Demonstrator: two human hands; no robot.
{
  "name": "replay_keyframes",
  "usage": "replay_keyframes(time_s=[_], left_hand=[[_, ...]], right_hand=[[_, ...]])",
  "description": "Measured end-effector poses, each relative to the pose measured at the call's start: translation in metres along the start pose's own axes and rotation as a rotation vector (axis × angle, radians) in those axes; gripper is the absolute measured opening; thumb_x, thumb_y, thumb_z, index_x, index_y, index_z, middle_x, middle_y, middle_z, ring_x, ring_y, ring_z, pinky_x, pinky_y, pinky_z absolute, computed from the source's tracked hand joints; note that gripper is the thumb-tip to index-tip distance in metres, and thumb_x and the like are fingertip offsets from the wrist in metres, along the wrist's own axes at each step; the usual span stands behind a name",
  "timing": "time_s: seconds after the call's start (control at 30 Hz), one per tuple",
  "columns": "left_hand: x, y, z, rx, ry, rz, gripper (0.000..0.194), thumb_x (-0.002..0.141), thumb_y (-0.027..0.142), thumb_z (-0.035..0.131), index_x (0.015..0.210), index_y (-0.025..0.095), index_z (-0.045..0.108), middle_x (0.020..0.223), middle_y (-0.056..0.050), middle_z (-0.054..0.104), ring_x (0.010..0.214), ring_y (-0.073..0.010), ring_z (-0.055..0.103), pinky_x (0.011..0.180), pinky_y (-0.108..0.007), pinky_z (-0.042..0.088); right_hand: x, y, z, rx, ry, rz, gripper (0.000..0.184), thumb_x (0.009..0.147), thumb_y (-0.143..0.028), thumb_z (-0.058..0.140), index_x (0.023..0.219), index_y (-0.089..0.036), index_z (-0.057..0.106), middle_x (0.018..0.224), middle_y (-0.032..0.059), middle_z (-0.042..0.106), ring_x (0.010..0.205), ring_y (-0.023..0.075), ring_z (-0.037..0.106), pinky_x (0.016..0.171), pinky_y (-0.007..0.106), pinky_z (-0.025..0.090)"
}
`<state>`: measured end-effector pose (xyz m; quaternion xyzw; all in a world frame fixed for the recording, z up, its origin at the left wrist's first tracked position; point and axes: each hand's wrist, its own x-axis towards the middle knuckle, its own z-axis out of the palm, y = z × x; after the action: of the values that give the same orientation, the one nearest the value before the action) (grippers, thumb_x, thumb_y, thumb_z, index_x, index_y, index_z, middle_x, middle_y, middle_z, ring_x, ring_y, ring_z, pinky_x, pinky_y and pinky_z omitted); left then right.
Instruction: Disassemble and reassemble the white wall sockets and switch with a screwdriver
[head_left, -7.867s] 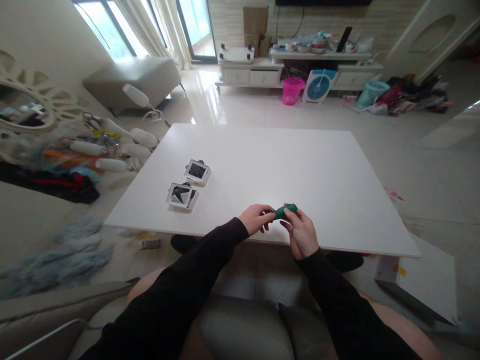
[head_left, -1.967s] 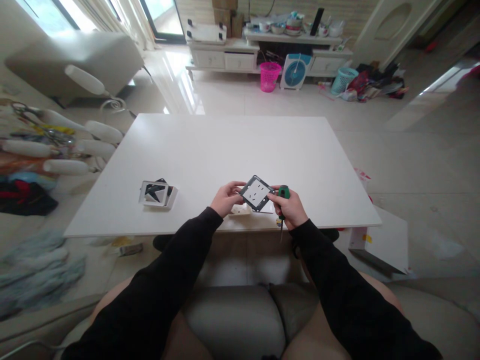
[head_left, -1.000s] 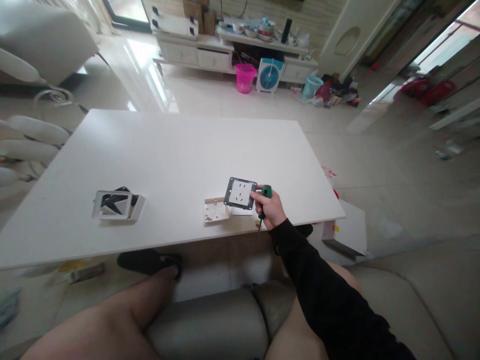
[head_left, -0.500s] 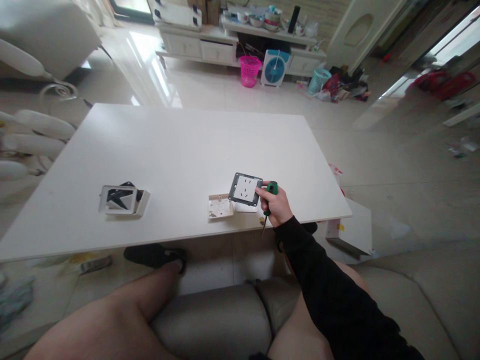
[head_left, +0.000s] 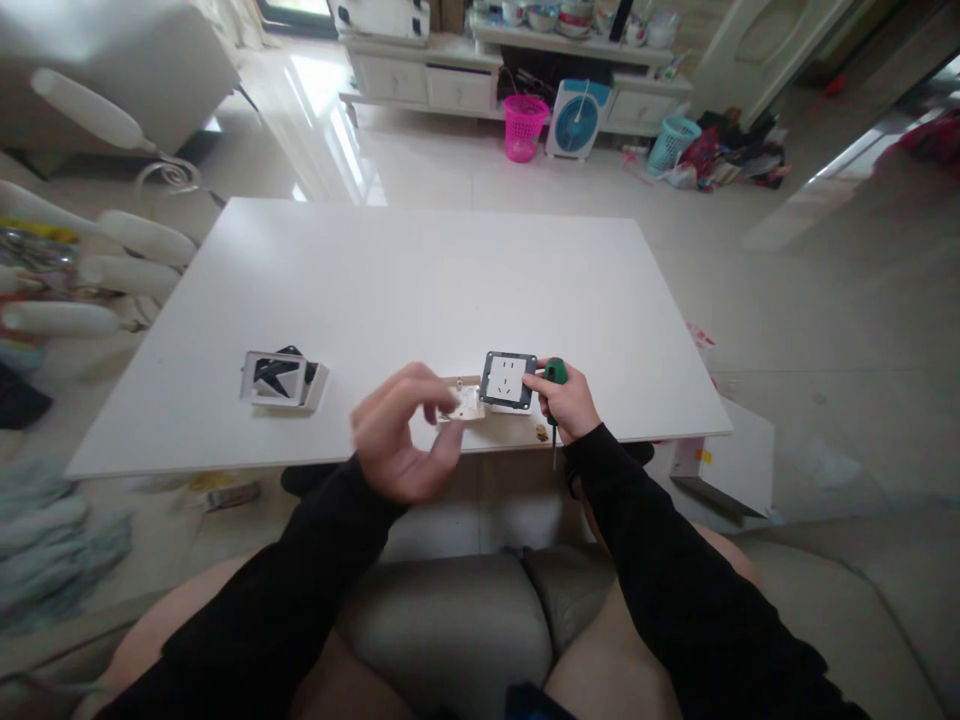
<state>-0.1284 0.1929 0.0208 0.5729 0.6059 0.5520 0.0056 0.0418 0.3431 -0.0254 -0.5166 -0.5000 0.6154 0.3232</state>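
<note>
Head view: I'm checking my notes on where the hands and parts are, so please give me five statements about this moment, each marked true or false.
1. The right hand holds the socket panel and the green-handled screwdriver together. True.
2. Both hands grip the socket panel. False: the left hand is apart from it, overlapping the open white box in the view.
3. The box-and-frame stack lies on the left part of the table. True.
4. The screwdriver's shaft points toward the far edge of the table. False: it points down the view, across the near edge.
5. The pink basket appears left of the blue fan. True.
</note>
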Motion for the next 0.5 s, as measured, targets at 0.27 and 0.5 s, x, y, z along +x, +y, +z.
replay_keyframes(time_s=[0.27, 0.5], left_hand=[[-0.007, -0.048, 0.029, 0.177, -0.546, 0.023, 0.096, 0.068, 0.034, 0.09, 0.148, 0.014, 0.04, 0.148, -0.022, 0.052, 0.14, -0.0377, 0.048, 0.116, -0.056, 0.046], [-0.005, -0.044, 0.028, 0.196, -0.581, -0.023, 0.073, 0.075, 0.019, 0.076, 0.142, 0.017, 0.049, 0.135, -0.016, 0.059, 0.126, -0.0331, 0.056, 0.109, -0.05, 0.049]], right_hand=[[-0.012, 0.004, 0.012, -0.024, -0.193, -0.04, 0.038, 0.058, -0.034, 0.086, 0.086, -0.018, 0.067, 0.064, -0.0058, 0.064, 0.037, 0.0056, 0.041, 0.033, 0.022, 0.027], [-0.017, 0.0, 0.023, 0.029, -0.269, -0.059, 0.038, 0.062, -0.041, 0.087, 0.086, -0.018, 0.068, 0.056, -0.0062, 0.061, 0.036, 0.0059, 0.039, 0.035, 0.023, 0.025]])
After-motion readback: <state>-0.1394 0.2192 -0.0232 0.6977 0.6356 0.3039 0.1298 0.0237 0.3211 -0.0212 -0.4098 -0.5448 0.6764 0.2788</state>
